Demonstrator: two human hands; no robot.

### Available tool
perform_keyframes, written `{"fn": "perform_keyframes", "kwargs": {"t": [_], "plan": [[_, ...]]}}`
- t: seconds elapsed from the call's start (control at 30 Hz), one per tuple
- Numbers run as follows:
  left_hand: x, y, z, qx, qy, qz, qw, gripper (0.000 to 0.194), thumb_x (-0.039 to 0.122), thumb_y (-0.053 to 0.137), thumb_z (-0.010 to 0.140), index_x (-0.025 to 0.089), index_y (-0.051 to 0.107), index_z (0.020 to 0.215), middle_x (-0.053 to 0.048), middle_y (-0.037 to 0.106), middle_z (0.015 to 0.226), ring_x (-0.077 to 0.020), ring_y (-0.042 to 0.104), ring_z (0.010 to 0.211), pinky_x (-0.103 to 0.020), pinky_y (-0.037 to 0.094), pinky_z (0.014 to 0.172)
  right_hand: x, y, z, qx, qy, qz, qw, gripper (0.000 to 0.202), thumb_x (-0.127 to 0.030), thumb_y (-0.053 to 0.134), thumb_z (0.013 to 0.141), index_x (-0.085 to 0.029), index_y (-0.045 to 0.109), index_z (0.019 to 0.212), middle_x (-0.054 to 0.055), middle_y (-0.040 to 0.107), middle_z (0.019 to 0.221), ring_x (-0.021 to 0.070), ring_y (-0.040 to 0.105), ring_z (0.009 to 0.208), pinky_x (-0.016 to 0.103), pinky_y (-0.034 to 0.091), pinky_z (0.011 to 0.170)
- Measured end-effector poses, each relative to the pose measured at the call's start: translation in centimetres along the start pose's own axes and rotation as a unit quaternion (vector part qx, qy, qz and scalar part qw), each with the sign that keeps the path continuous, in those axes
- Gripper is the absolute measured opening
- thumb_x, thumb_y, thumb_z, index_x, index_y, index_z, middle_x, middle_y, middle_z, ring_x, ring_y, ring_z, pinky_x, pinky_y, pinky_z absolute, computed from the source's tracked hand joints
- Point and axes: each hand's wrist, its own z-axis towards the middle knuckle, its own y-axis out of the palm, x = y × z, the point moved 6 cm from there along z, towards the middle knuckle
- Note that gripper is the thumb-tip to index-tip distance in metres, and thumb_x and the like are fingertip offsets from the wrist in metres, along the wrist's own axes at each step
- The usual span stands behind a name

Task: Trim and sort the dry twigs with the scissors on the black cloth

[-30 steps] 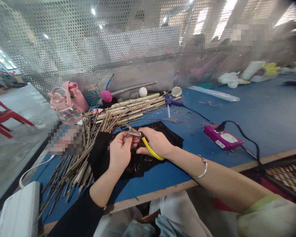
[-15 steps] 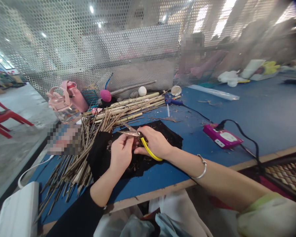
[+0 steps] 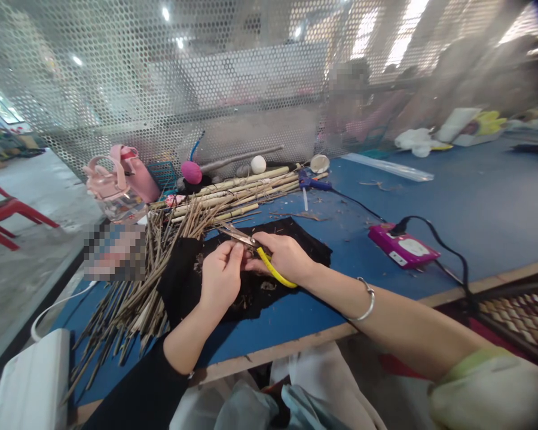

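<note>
My right hand (image 3: 285,257) grips a pair of scissors (image 3: 274,272) by their yellow handles. Their metal blades point up and left, slightly apart. My left hand (image 3: 222,272) is closed in a pinch just below the blades; whatever sits between its fingertips is too small and hidden to name. Both hands are close together above a black cloth (image 3: 179,280), on which brown plant scraps (image 3: 269,286) are scattered. Left of the cloth lies a loose heap of thin dry stalks (image 3: 147,292), partly against its edge.
Bamboo sticks (image 3: 242,191) lie behind the cloth, with a blue glue gun (image 3: 312,182) at their right end. A magenta power box (image 3: 404,246) with a black cord sits on the right. Pink bottles (image 3: 137,176) stand at the back left, before a perforated metal screen (image 3: 233,89).
The scissor blades have come closer together and now angle more upward. My right fingers have closed further round the handles. My left hand has hardly moved.
</note>
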Motion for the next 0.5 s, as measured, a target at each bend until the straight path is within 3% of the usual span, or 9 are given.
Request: {"fn": "perform_keyframes", "kwargs": {"t": [0.1,0.27,0.5], "plan": [[-0.09,0.00,0.06,0.009,-0.019,-0.025,0.999,0.030,0.040,0.052,0.083,0.015,0.064,0.091,-0.006,0.069,0.079,-0.0173,0.065,0.070,-0.025,0.052,0.061,0.05,0.04,0.06,-0.009,0.008,0.002,1.000,0.047,-0.062,0.054,0.075,-0.018,0.054,0.090,0.004,0.062,0.076,0.0160,0.058,0.065,0.023,0.039,0.056],[-0.45,-0.09,0.20,0.022,-0.051,-0.057,0.997,0.029,0.040,0.052,0.082,0.014,0.064,0.089,-0.004,0.067,0.073,-0.0155,0.063,0.060,-0.025,0.052,0.055,-0.03,0.13,0.13,-0.023,-0.008,-0.011,1.000,0.065,-0.066,0.059,0.067,-0.016,0.050,0.107,0.012,0.061,0.100,0.0238,0.059,0.093,0.031,0.046,0.075],[0.13,-0.28,0.25,0.006,-0.008,-0.007,1.000,0.029,0.039,0.051,0.084,0.015,0.065,0.091,-0.005,0.068,0.078,-0.0164,0.064,0.067,-0.025,0.052,0.059,-0.15,0.04,0.21,-0.020,-0.016,0.038,0.999,0.052,-0.063,0.053,0.075,-0.017,0.053,0.099,0.010,0.063,0.097,0.0231,0.060,0.092,0.032,0.047,0.077]]}}
